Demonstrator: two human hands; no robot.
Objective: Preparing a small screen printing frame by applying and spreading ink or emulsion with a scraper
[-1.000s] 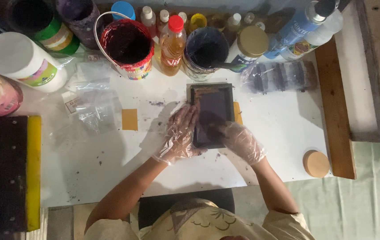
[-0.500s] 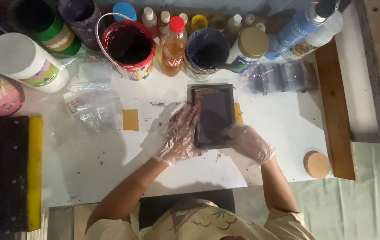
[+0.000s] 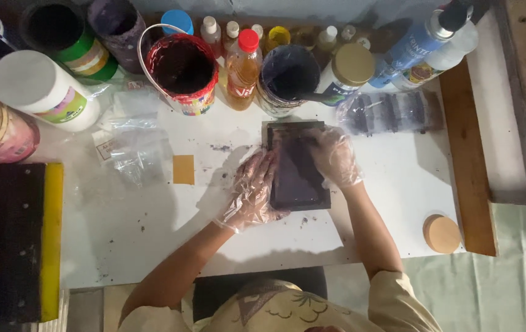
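Observation:
A small dark rectangular frame (image 3: 298, 178) lies flat on the white table (image 3: 152, 227). My left hand (image 3: 252, 193), in a clear plastic glove, rests flat against the frame's left edge. My right hand (image 3: 335, 157), also gloved, lies over the frame's upper right corner, fingers curled over it. A small tan square (image 3: 183, 169) lies on the table left of the frame.
Open paint tubs, a red one (image 3: 183, 71) and a dark blue one (image 3: 288, 77), stand behind the frame among bottles and jars. Crumpled plastic bags (image 3: 132, 144) lie at the left. A black and yellow squeegee (image 3: 17, 240) sits far left. A round wooden lid (image 3: 442, 233) lies at the right.
My right hand moved from the frame's lower right edge up to its top right corner. My left hand slid slightly down along the left edge.

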